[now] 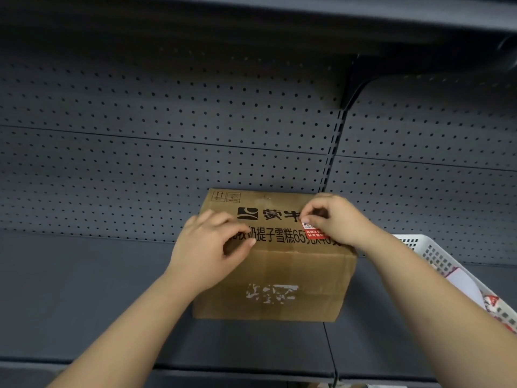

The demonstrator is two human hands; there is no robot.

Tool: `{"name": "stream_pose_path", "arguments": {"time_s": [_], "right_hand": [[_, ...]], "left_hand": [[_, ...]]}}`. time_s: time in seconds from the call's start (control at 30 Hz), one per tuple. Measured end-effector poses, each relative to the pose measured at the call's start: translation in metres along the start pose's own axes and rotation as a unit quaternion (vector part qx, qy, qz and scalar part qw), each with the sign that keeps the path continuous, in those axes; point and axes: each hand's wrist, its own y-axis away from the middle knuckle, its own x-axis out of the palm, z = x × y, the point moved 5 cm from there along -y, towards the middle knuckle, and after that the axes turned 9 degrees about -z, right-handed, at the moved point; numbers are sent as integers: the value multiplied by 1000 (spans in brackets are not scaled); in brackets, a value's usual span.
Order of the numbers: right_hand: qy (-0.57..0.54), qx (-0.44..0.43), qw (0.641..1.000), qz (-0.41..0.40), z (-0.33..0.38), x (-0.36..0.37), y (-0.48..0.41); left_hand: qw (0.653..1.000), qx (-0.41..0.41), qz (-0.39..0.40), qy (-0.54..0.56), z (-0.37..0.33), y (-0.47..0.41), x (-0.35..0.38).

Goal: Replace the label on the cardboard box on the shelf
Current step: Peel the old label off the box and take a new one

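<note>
Right hand (334, 219) pinches red label (314, 232) on 蒙牛 box (277, 275)

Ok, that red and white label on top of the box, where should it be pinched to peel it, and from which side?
Probably at the label's upper-left corner, coming from above. That corner is the exposed part, and the right hand's fingertips already sit there; the rest lies flat on the cardboard box, partly under that hand. The left hand rests on the box top and could steady it.
</note>
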Motion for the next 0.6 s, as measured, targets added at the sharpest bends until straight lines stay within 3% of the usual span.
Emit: {"name": "stream_pose_path", "arguments": {"time_s": [0.13,0.27,0.43,0.6], "right_hand": [[-52,22,998,-9,-8,-6,3],[-249,94,961,-72,-31,-19,9],[-533,145,819,-154,-64,-23,22],[-678,222,655,-249,-93,-9,38]], "left_hand": [[1000,1,-12,2,-1,1,1],[1000,-4,-13,11,-1,1,1],[1000,-2,-20,11,-1,2,0],[1000,1,-11,7,-1,1,0]]}}
